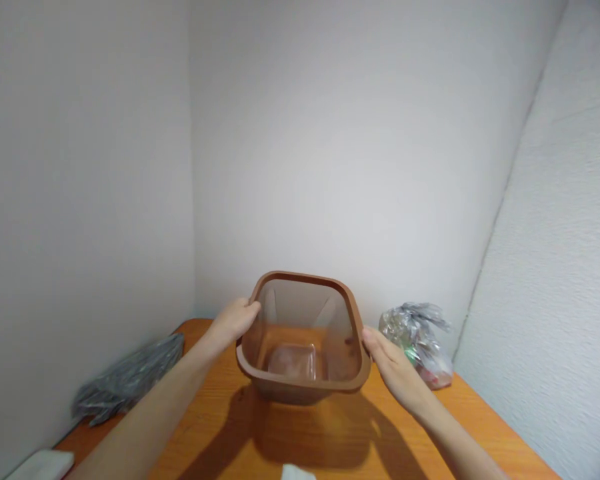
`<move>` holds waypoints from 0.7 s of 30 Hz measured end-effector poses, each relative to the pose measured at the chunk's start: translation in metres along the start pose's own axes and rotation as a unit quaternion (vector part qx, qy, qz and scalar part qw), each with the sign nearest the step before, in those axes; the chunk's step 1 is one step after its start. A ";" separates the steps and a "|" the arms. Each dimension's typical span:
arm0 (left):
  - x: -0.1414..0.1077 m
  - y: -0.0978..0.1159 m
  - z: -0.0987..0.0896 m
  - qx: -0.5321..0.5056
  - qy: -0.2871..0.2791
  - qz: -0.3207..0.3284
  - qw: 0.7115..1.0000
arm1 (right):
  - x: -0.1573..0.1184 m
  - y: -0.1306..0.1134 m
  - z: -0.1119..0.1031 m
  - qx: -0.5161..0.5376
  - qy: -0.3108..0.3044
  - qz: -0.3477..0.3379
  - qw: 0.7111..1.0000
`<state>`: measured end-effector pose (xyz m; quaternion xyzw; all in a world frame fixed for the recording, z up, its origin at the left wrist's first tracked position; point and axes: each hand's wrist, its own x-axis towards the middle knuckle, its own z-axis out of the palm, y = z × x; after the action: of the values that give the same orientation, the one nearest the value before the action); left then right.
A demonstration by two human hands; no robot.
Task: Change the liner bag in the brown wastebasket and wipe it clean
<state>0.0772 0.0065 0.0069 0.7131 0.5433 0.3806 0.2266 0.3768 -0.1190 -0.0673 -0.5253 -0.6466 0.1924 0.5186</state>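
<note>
A brown see-through plastic bin (305, 385) with a thick rim is held up between my two hands, its open mouth tilted toward me. Nothing lies inside it; the wood shows through its walls. My left hand (235, 320) grips the rim at the left side, thumb over the edge. On the right side, my right hand (384, 353) is closed on the rim, with its fingers mostly hidden behind the wall. The bin's shadow falls on the orange-brown wooden table (220, 427) below, so it appears raised off the surface.
At the left edge lies a crumpled dark plastic bag (135, 377). A knotted clear bag (420, 343) with mixed contents stands at the back right. White objects, one at lower left (45, 465) and one at bottom centre (297, 473), are cut by the frame. Walls enclose the table.
</note>
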 end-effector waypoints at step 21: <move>-0.091 -0.136 0.087 -0.044 0.087 0.175 0.980 | -0.083 0.107 0.104 -0.061 0.102 -0.017 0.993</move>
<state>0.0532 -0.0299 -0.1729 0.7505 0.4106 0.4988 0.1392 0.3301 -0.1209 -0.2312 -0.5616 -0.6102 0.0891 0.5517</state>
